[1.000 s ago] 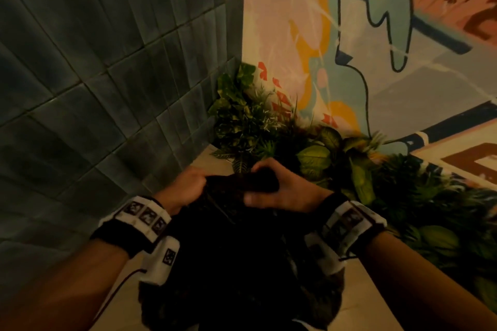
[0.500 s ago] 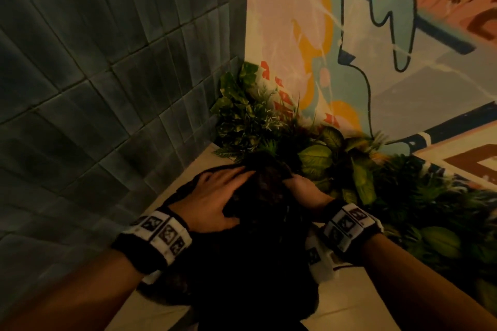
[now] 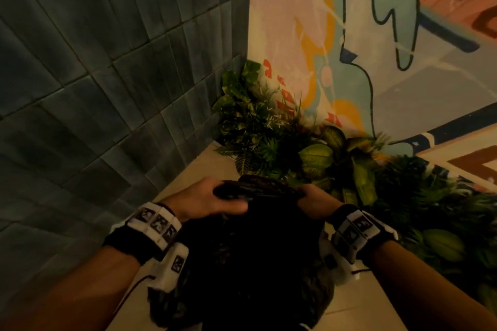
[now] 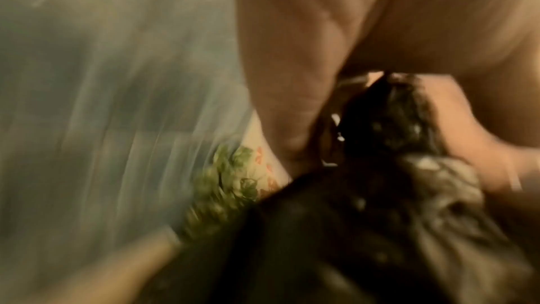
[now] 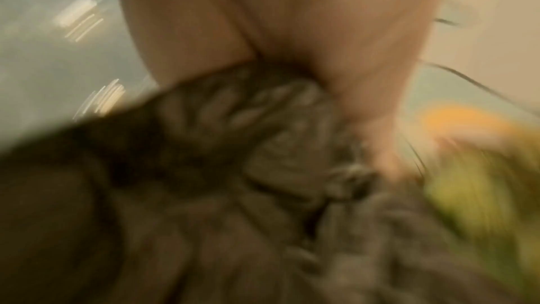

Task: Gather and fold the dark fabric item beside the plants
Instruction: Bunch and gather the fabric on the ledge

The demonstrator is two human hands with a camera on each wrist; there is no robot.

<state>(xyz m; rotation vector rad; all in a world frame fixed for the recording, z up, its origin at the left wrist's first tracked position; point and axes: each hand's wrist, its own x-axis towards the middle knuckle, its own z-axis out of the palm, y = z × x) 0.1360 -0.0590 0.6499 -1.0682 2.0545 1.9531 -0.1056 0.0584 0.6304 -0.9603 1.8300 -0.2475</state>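
The dark fabric item (image 3: 255,244) hangs bunched between my two hands, low in the head view, in front of the plants (image 3: 269,129). My left hand (image 3: 212,200) grips its upper left edge, thumb laid across the cloth. My right hand (image 3: 312,197) grips the upper right edge, its fingers hidden in the folds. In the left wrist view the fabric (image 4: 380,216) is gathered between thumb and fingers (image 4: 292,101). The blurred right wrist view shows the knitted grey-brown cloth (image 5: 233,170) bunched under my palm.
A dark tiled wall (image 3: 94,88) rises on the left and a painted mural wall (image 3: 376,48) on the right, meeting in a corner. Leafy plants (image 3: 403,196) run along the mural's foot. Pale floor (image 3: 199,166) shows beside the fabric.
My left hand lay flat on top of the fabric half a second ago; now it grips the top edge. Both hands hold the edge stretched between them.
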